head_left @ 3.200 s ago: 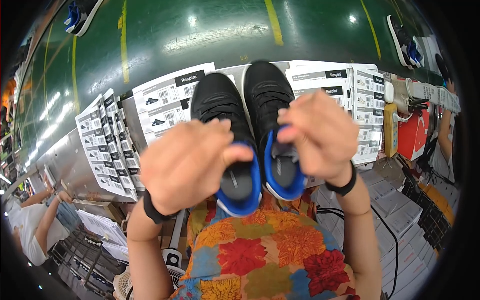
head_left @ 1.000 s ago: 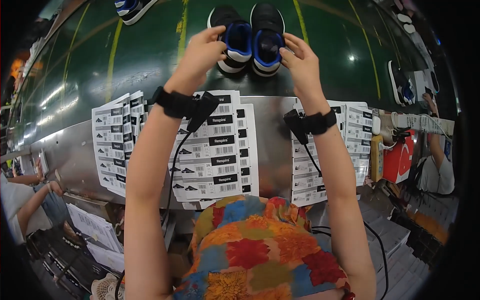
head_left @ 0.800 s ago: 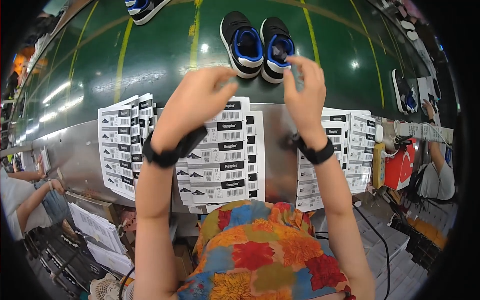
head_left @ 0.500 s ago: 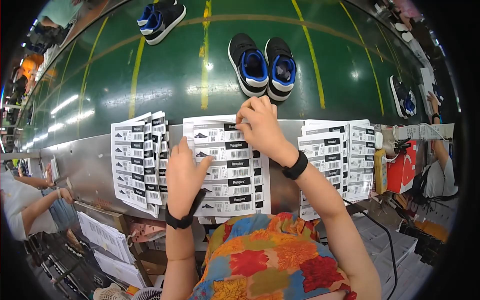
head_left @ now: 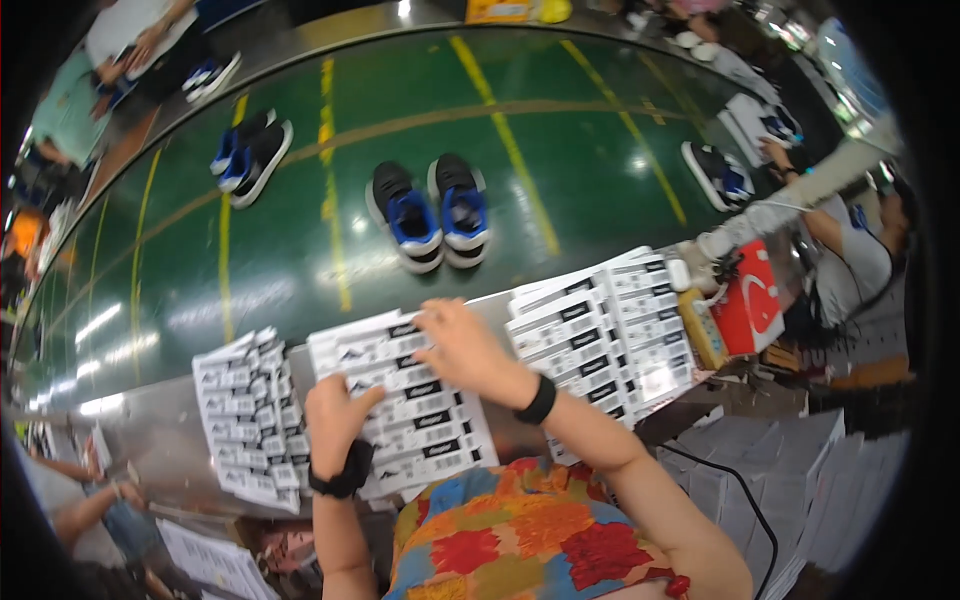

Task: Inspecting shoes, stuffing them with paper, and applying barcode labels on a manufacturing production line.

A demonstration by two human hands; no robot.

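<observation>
A white sheet of printed shoe labels [head_left: 425,435], with black blocks and barcodes, lies in front of me on the metal ledge, more sheets under it. My left hand [head_left: 335,415] rests on its left edge, thumb stretched out over the labels. At the upper right corner of the sheet is my right hand [head_left: 465,345], its thumb and forefinger slightly apart against the paper. Motion blur hides the fine contact there. Just beyond stands a pair of black shoes [head_left: 425,215] with blue linings and white soles, apart from both hands.
Further label stacks lie left [head_left: 248,420] and right [head_left: 575,340]. A red box [head_left: 750,300] and a yellow device [head_left: 703,328] sit at the right. More shoes [head_left: 250,160] stand on the green conveyor belt [head_left: 290,270]. Other people are at both sides.
My view has tilted and shifted, so belt and shoes sit lower in the picture. My right thumb and forefinger, close together at the sheet's top before, look farther apart. My left hand stays on the sheet.
</observation>
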